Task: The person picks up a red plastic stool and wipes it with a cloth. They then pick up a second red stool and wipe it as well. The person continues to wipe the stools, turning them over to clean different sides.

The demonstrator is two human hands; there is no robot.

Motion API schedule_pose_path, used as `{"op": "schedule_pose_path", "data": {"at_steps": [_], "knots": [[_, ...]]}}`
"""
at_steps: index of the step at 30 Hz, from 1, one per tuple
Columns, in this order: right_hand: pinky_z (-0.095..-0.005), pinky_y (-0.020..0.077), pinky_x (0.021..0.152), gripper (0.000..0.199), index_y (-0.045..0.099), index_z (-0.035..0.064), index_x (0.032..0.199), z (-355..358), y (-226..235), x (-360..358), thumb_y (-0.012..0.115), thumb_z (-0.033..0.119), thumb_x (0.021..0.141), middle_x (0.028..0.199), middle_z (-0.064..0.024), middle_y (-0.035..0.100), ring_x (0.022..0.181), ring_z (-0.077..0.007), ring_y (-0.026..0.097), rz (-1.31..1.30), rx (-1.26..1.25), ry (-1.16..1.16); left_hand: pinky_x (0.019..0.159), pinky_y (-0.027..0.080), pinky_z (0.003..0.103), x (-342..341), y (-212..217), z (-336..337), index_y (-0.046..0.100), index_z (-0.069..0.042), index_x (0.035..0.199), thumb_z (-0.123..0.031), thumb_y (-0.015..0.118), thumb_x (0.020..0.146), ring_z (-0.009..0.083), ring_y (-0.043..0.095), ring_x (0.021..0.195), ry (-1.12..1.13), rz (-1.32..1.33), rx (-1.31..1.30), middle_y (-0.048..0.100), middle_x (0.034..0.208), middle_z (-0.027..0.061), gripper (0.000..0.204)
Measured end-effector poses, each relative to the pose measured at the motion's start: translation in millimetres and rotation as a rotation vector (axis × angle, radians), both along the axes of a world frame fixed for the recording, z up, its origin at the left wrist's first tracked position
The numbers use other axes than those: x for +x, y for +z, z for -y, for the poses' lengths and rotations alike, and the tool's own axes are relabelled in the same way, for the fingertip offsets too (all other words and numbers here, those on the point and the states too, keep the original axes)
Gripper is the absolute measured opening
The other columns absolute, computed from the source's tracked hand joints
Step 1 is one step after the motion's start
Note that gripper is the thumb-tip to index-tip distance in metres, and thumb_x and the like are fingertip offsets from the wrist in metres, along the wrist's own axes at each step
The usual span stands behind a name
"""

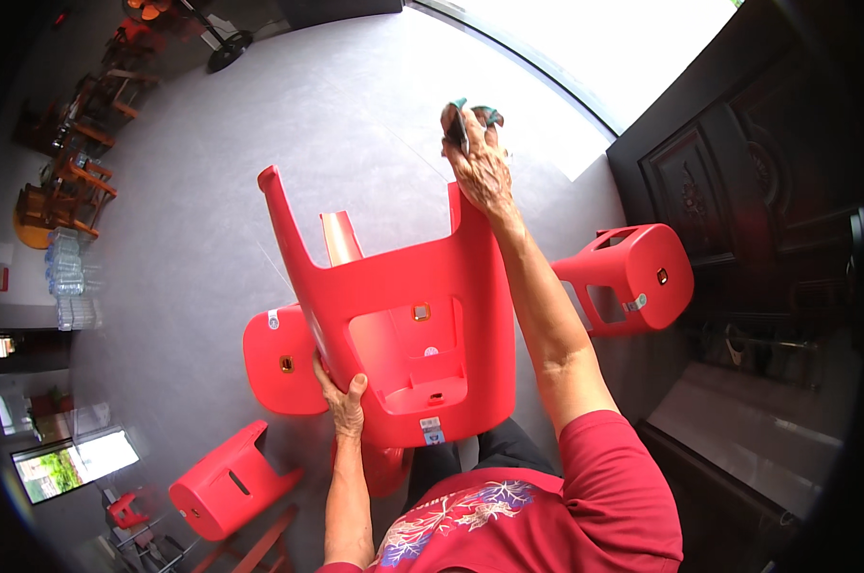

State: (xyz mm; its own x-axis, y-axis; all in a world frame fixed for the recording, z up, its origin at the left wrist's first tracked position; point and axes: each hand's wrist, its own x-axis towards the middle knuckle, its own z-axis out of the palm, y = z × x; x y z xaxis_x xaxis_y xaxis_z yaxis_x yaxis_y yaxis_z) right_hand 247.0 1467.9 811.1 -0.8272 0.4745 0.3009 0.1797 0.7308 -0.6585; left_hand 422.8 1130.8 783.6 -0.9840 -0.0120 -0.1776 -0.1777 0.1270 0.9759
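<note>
A red plastic stool [384, 282] is tipped in front of me, its seat toward my body and its legs pointing away. My left hand [344, 403] grips its left side near the seat, thumb on the outer face. Out at the end of the right leg, my right hand [484, 177] is closed on a crumpled dark and teal cloth [455, 124], partly hidden by the fingers. More red stools lie around: one on the left [263, 358], one on the right [658, 248], and one at lower left [212, 492].
Along the far left stand wooden chairs [88, 186] and packs of clear bottles [64, 263]. A black fan base [230, 51] rests on the grey floor [184, 191] at the back. Dark carved door panels [718, 172] line the right side, beside a bright opening.
</note>
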Motion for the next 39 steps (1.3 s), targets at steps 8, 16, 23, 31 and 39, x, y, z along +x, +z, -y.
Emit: {"op": "schedule_pose_path", "data": {"at_steps": [8, 16, 23, 31, 39], "knots": [[-0.0474, 0.0338, 0.096, 0.065, 0.031, 0.0060, 0.135, 62.9, -32.6, 159.5, 0.058, 0.034, 0.083, 0.127, -0.0242, 0.041, 0.120, -0.0428, 0.036, -0.010, 0.011, 0.011, 0.088, 0.041, 0.040, -0.3, -2.6, 2.9, 0.032, 0.006, 0.128, -0.038, 0.073, 0.067, 0.0271, 0.047, 0.105, 0.011, -0.114, -0.013, 0.045, 0.117, 0.0182, 0.086], [-0.0491, 0.0301, 0.098, 0.062, 0.029, 0.0134, 0.137, 101.9, -12.7, 196.5, 0.051, 0.038, 0.085, 0.133, -0.0190, 0.038, 0.122, -0.0374, 0.036, 0.208, 0.000, -0.197, 0.085, 0.039, 0.045, -3.6, -16.0, 14.1, 0.043, -0.002, 0.117, -0.049, 0.075, 0.061, 0.0349, 0.048, 0.100, -0.048, -0.122, -0.051, 0.048, 0.106, 0.0213, 0.080], [-0.0534, 0.0226, 0.102, 0.057, 0.042, 0.0163, 0.131, 209.6, 28.5, 118.1, 0.056, 0.038, 0.080, 0.135, -0.0162, 0.037, 0.129, -0.0355, 0.028, 0.110, 0.574, 0.279, 0.081, 0.041, 0.049, 1.8, 4.9, 12.5, 0.035, -0.004, 0.122, -0.052, 0.073, 0.062, 0.0400, 0.049, 0.099, -0.065, -0.020, -0.256, 0.046, 0.112, 0.0266, 0.086], [-0.0451, 0.0289, 0.100, 0.022, 0.060, 0.0113, 0.093, 261.7, 6.7, 96.1, 0.057, 0.023, 0.074, 0.092, -0.0049, 0.061, 0.105, -0.0192, 0.053, -0.106, 0.757, 1.046, 0.084, 0.044, 0.043, 5.6, -3.9, 14.4, 0.033, 0.002, 0.127, -0.061, 0.071, 0.058, 0.0372, 0.049, 0.104, -0.033, -0.024, -0.082, 0.045, 0.114, 0.0266, 0.101], [-0.0483, 0.0345, 0.088, 0.009, 0.062, 0.0120, 0.070, 251.0, 45.2, -73.3, 0.061, 0.021, 0.071, 0.071, -0.0050, 0.059, 0.105, -0.0261, 0.048, -0.063, 0.902, 0.803, 0.085, 0.044, 0.042, 14.0, -8.2, 10.2, 0.034, 0.006, 0.125, -0.064, 0.074, 0.051, 0.0354, 0.050, 0.101, 0.085, 0.002, -0.305, 0.045, 0.110, 0.0236, 0.110]]}}
